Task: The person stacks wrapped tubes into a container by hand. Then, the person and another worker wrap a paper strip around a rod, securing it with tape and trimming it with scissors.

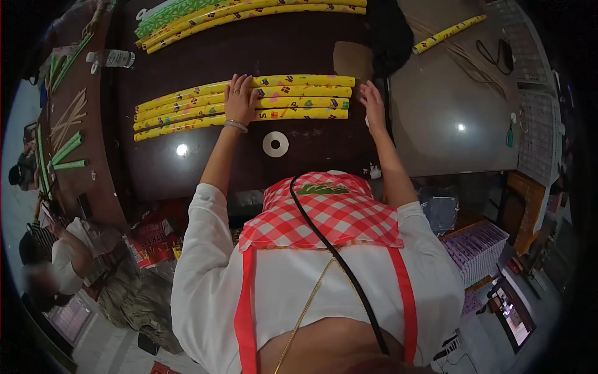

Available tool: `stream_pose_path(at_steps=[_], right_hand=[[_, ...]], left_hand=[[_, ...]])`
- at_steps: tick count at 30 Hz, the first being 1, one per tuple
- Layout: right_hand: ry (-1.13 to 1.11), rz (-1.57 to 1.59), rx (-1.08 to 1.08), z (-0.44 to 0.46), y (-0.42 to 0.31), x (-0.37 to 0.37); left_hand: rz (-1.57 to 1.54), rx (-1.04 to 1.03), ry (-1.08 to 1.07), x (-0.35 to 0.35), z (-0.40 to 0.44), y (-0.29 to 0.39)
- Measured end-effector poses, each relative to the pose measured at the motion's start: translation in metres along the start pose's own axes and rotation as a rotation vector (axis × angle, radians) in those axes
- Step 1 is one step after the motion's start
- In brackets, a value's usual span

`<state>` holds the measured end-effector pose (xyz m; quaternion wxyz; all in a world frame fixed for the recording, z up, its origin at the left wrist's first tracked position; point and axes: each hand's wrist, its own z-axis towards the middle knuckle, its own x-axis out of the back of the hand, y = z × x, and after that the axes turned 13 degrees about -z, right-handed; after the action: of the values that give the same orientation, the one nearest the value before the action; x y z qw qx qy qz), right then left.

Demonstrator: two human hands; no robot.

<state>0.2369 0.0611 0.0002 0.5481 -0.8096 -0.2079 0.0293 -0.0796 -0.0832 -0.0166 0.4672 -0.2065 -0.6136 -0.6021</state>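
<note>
In the head view, four yellow patterned rolls (305,91) lay side by side on the dark table (205,163), in front of the person. The left hand (241,100) rested across them, right of their middle, its fingers laid over the tops rather than closed around any one. The right hand (374,106) was held just beside their right ends, fingers loosely extended and the grip wide; whether anything sat in its palm could not be told.

A white tape ring (284,144) lay flat on the near side of the rolls. At the far edge lay more yellow rolls (336,10), with green rolls (168,19) to their left. A clear bottle (118,58) lay at far left, and a single yellow roll (448,34) at far right, beyond some black cloth (389,37).
</note>
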Motion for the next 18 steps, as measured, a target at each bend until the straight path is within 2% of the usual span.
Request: stream_pose_path(at_steps=[2, 5, 13, 16, 18], right_hand=[[-0.047, -0.09, 0.04, 0.004, 0.002, 0.003], [-0.135, -0.032, 0.035, 0.002, 0.0, -0.003], [-0.132, -0.061, 0.076, -0.003, 0.007, -0.007], [-0.157, -0.174, 0.104, 0.0, 0.011, 0.001], [-0.076, -0.33, 0.217, 0.005, 0.017, 0.004]], left_hand=[[-0.008, -0.007, 0.006, 0.002, -0.002, 0.002], [0.02, -0.001, 0.0, -0.002, 0.0, -0.001], [0.084, -0.015, 0.033, -0.006, -0.005, -0.002], [0.104, -0.01, 0.019, -0.004, -0.006, 0.0], [0.103, -0.022, 0.023, -0.003, -0.005, -0.001]])
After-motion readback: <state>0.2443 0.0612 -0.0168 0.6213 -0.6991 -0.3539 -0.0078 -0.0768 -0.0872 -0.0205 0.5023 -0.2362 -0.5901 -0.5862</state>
